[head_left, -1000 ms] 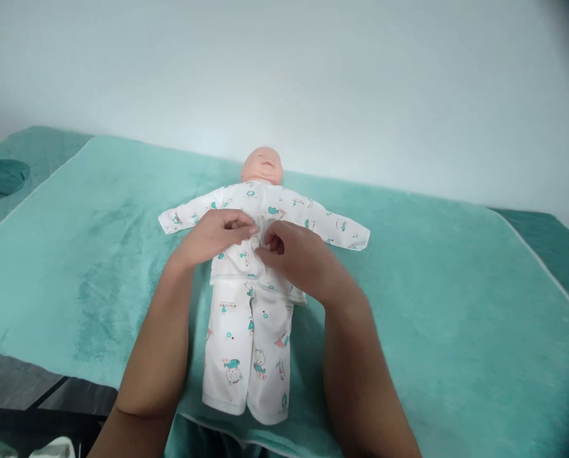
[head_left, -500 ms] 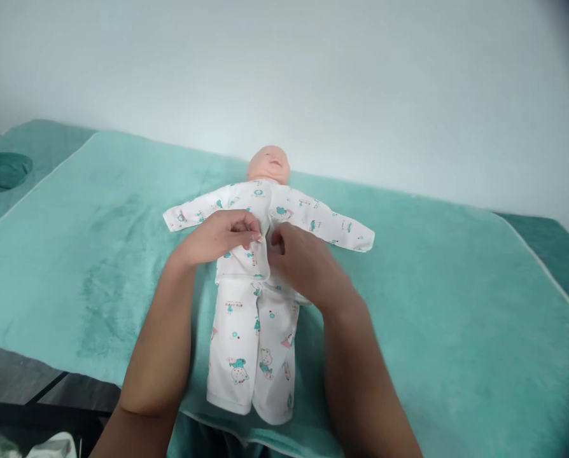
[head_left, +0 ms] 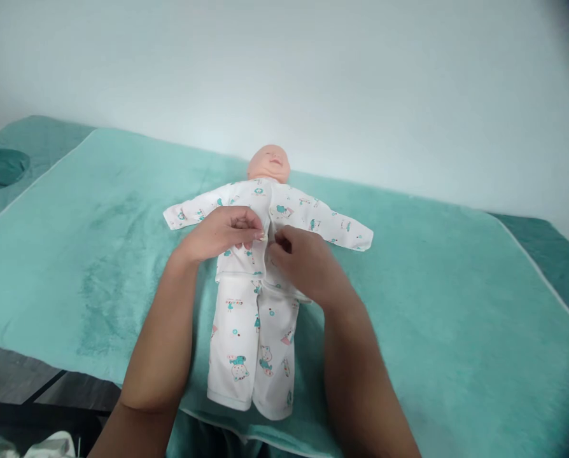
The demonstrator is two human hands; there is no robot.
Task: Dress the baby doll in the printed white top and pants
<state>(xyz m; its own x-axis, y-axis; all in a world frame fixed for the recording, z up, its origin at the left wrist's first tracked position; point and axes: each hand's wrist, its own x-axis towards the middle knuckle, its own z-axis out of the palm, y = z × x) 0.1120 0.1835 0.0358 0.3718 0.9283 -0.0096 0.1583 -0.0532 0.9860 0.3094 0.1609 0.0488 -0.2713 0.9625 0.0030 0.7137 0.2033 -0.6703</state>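
A baby doll (head_left: pixel 268 161) lies on its back on a teal blanket (head_left: pixel 432 305), head toward the wall. It wears a white printed shirt (head_left: pixel 313 219) with sleeves spread out and matching white trousers (head_left: pixel 246 346). My left hand (head_left: pixel 222 232) pinches the left front edge of the shirt at the doll's chest. My right hand (head_left: pixel 303 261) is curled and pinches the right front edge, right beside the left hand. Both hands meet at the shirt's middle opening.
A pale wall rises behind the blanket. A darker teal bundle (head_left: pixel 0 165) sits at the far left. The blanket's near edge hangs over a dark floor (head_left: pixel 17 381); something white (head_left: pixel 46 445) shows at the bottom left corner.
Both hands have shifted slightly up the doll's chest along the shirt front. The shirt's lower front edges now lie parted a little.
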